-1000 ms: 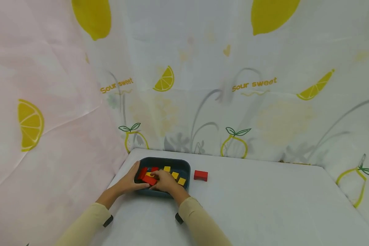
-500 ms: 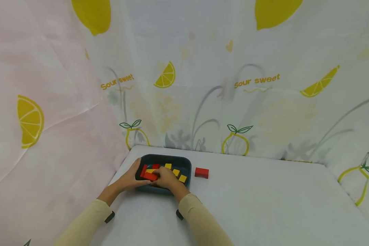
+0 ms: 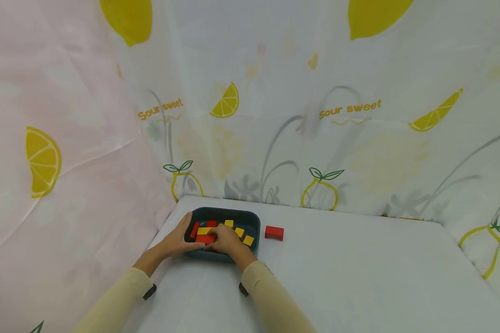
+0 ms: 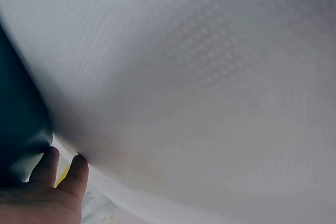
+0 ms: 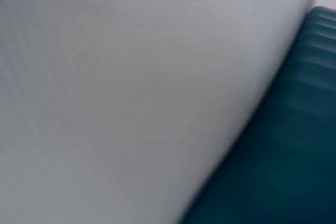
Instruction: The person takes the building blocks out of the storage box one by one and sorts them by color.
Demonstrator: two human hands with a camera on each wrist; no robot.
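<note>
A dark teal tray (image 3: 214, 255) stands on the white table and holds several red and yellow blocks. My left hand (image 3: 177, 238) rests on its left front corner, fingers extended along the left side and thumb along the front rim. In the left wrist view, two straight fingertips of the left hand (image 4: 65, 182) touch the tray's outer wall (image 4: 18, 103). Inside the tray, curled fingers of my right hand (image 3: 227, 239) pinch the right end of a red block (image 3: 204, 239). Beside that block lies a yellow block (image 3: 205, 230). The right wrist view leaves the right hand out.
Right of the tray, a lone red block (image 3: 274, 232) with a notched underside lies on the table (image 3: 350, 268). More yellow blocks (image 3: 239, 232) sit in the tray's right half, and a narrow red block (image 3: 195, 229) stands at its left. Lemon-print cloth (image 3: 275, 152) hangs behind the table.
The red block at my right fingers has turned from a slant to lie straight and lower, showing more of the yellow block behind it. Both hands have barely shifted; the head view tilted slightly.
</note>
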